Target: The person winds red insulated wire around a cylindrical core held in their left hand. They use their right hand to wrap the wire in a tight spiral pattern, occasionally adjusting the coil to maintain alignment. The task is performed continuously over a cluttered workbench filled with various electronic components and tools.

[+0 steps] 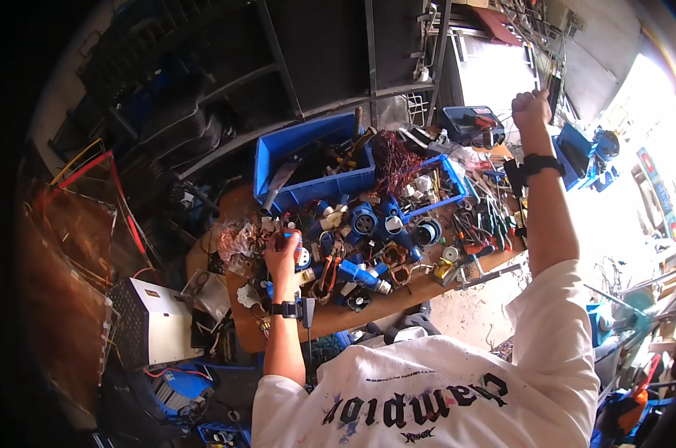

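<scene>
My left hand [280,261] is over the left part of the cluttered workbench [315,322], its fingers closed round a small blue and red object [295,239] whose kind I cannot make out. Close by are a crumpled clear plastic bag [237,239] and a round white disc-like part [303,259]. My right hand [531,110] is raised on an outstretched arm, beyond the bench's right end. It is closed in a fist, and whatever it may hold is hidden. Blue industrial plugs and sockets [362,275] crowd the middle of the bench, with orange-handled pliers [327,275] among them.
Behind them stands a large blue bin [319,184] with tools inside. A smaller blue crate [463,196] of loose parts is beside a tangle of dark red wire [399,160]. Several pliers [487,224] lie at the right. A white box-shaped case [166,321] stands at lower left.
</scene>
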Demonstrator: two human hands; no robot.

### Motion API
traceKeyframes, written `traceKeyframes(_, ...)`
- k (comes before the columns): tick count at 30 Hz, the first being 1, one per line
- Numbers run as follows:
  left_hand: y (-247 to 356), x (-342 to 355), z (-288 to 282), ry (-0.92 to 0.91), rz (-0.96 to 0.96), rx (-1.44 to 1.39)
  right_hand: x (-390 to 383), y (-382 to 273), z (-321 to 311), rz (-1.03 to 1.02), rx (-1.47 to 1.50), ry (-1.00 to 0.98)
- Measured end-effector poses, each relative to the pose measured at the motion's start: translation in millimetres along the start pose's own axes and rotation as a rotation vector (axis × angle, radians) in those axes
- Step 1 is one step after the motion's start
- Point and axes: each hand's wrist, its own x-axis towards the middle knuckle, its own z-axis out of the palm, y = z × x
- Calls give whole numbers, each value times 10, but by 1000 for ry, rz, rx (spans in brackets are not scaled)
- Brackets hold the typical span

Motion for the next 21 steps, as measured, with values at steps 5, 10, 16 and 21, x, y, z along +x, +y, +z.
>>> traceKeyframes(5, 212, -14, 147, -31, -219, -480, 572, -167, -1101, 217, 785, 37)
traceKeyframes(10, 320, 51, -10, -72, -313, -1014, 320, 213, -1154, 282, 800, 259)
traceKeyframes(16, 517, 21, -139, -11, -98, -750, 21, 513, -1157, 288, 272, 185)
traceKeyframes(21, 686, 6, -59, 131, -112, -491, 86, 752, -1219, 312, -89, 208)
